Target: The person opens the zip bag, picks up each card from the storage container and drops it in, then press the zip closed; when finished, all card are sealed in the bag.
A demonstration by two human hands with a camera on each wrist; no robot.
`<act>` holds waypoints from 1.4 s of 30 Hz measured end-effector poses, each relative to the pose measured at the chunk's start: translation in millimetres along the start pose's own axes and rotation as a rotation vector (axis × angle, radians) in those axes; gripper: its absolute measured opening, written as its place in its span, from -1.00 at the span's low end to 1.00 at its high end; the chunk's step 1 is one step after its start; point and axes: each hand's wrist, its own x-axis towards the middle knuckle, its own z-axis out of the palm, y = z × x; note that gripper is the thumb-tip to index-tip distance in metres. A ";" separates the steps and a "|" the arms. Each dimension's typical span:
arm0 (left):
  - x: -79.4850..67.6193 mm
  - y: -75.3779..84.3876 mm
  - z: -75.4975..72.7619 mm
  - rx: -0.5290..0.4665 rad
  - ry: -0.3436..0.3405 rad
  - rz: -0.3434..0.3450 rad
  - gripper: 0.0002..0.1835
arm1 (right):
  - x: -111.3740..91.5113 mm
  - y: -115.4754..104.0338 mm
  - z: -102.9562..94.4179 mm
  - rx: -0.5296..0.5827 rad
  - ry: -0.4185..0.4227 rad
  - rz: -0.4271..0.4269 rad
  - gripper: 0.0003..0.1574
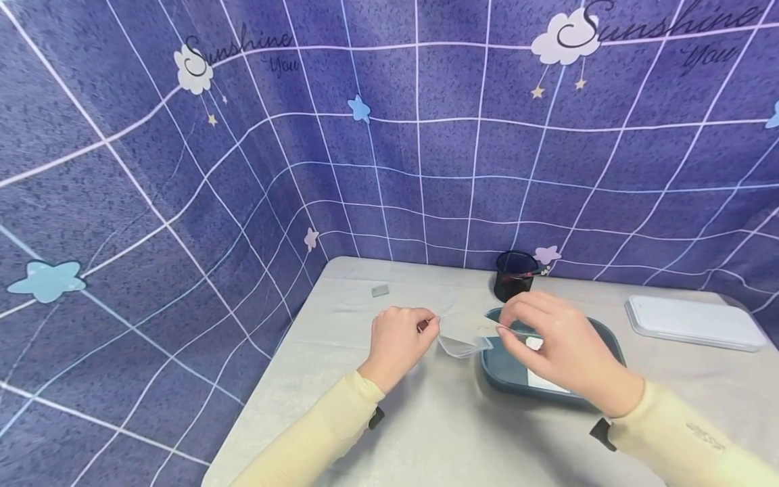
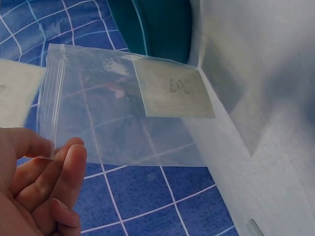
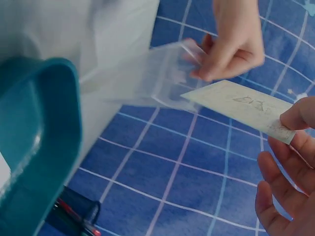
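My left hand (image 1: 397, 343) pinches a clear zip-lock bag (image 2: 110, 128) near its zip edge, between thumb and fingertips. Inside the far end of the bag lies a pale paper card (image 2: 179, 96) with a faint mark on it. Between the thumb and fingers of my right hand (image 1: 562, 348) is a cream paper slip (image 3: 241, 105) with handwriting. Its free corner points at the zip end of the bag; in the right wrist view the two come very close, and I cannot tell whether they touch. Behind the right hand sits a teal tray (image 1: 491, 380).
White paper (image 1: 544, 383) lies in the tray. Behind it stands a black mesh pen cup (image 1: 508, 287) with pens. A small grey block (image 1: 380, 291) is at the back left, a pale flat case (image 1: 694, 323) at the right. Patterned blue cloth (image 1: 420, 149) hangs behind the white table (image 1: 328, 379).
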 end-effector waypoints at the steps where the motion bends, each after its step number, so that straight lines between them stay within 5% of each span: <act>1: 0.1 0.2 -0.2 -0.001 0.000 0.001 -0.84 | -2.0 0.2 3.2 -0.007 -0.019 0.015 -0.96; 6: 0.8 1.5 -1.3 -0.003 0.001 0.002 -0.85 | -9.6 1.7 18.6 -0.075 -0.113 0.061 -0.95; 19: 1.2 2.5 -0.9 0.004 -0.008 0.013 -0.85 | -7.9 5.9 56.2 -0.176 -0.200 0.118 -0.77; 42: 2.3 7.2 -0.1 0.024 -0.003 0.041 -0.86 | 6.2 7.9 85.4 -0.274 -0.379 0.181 -0.69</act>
